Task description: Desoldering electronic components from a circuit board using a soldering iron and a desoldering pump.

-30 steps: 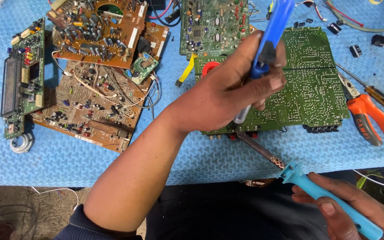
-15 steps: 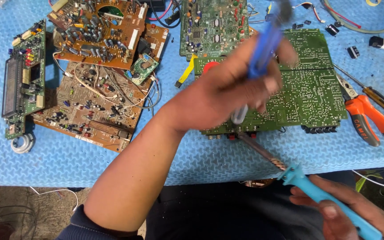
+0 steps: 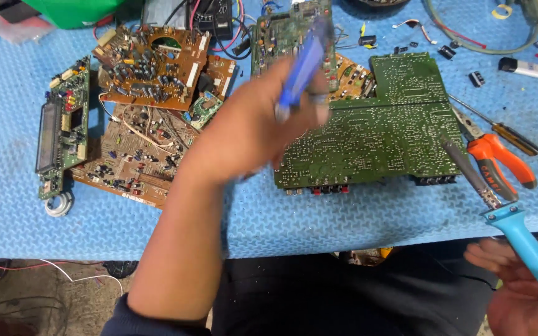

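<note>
I am gripping a blue pump [image 3: 303, 65] in my left hand [image 3: 250, 130], blurred, mid-frame above the green board [image 3: 375, 134]. My right hand [image 3: 521, 292], lower right of the frame, is closing around the blue iron [image 3: 505, 218], its tip lying over the board's right edge, just beside the orange pliers [image 3: 496, 162].

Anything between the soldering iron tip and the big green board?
Nothing visible. The soldering iron in the right hand has its tip at the green board's right edge. The orange pliers lie beside it; the left hand is further left.
</note>
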